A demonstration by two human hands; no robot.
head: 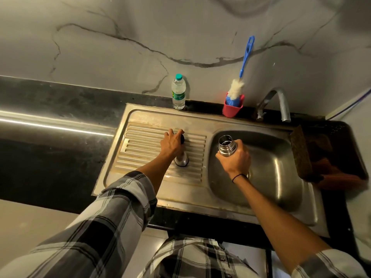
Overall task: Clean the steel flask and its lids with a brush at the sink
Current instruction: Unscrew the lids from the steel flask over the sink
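R hand point(234, 159) fingers wrapped rnd open flask point(225, 146); L hand point(172, 142) fingers gripping black lid point(181, 138) on drainboard point(140, 149).

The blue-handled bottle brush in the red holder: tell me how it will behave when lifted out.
The blue-handled bottle brush probably lifts easily: thin plastic handle, fluffy white head. The long handle may flex a little. Standing tall in the small red holder, it could tip the holder if pulled sideways.

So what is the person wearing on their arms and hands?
Both arms have a checked shirt in grey, white and black. The left sleeve is pushed up near the elbow; the right sleeve sits higher. The right wrist wears a thin black band. The left hand and right hand are bare, with no gloves.
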